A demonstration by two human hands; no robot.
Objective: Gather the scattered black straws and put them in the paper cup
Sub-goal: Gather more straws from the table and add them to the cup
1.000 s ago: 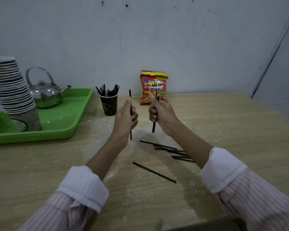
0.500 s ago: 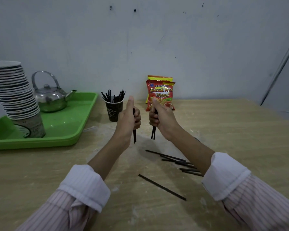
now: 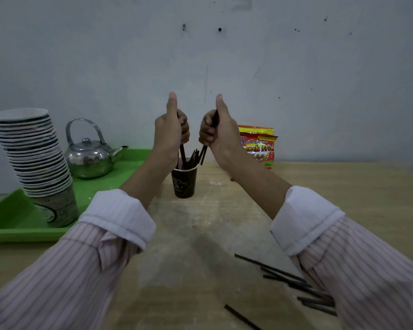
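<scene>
Grey, speckled wall [image 3: 296, 67] backs a pale wooden table [image 3: 343, 186]. At the far centre stands the brown paper cup [image 3: 184, 182], upright, with several black straws [image 3: 194, 156] in it. The left hand [image 3: 169, 134] is fisted round one straw [image 3: 183, 154], thumb raised, and the straw's lower end enters the cup mouth. The right hand [image 3: 217, 132] is likewise fisted, thumb raised, round what appear to be two straws [image 3: 203, 154]. Their lower ends hang at the cup's right rim, and I cannot tell whether they are inside. A loose group of straws [image 3: 272, 269] lies near right on the table, partly hidden by the right sleeve, with a single straw [image 3: 242, 316] apart at the near edge. A green tray [image 3: 10, 220] at far left carries a metal kettle [image 3: 91, 158] and a leaning stack of cups [image 3: 34, 158]. Snack bags [image 3: 260, 146] stand right of the cup. Assessment: the straws are judged light, thin and smooth, stiff enough to stand yet easily kinked by a hard grip, and likely to roll. They are best pinched lightly at mid-length, or swept into a bundle. The cup looks light and may tip if knocked.
</scene>
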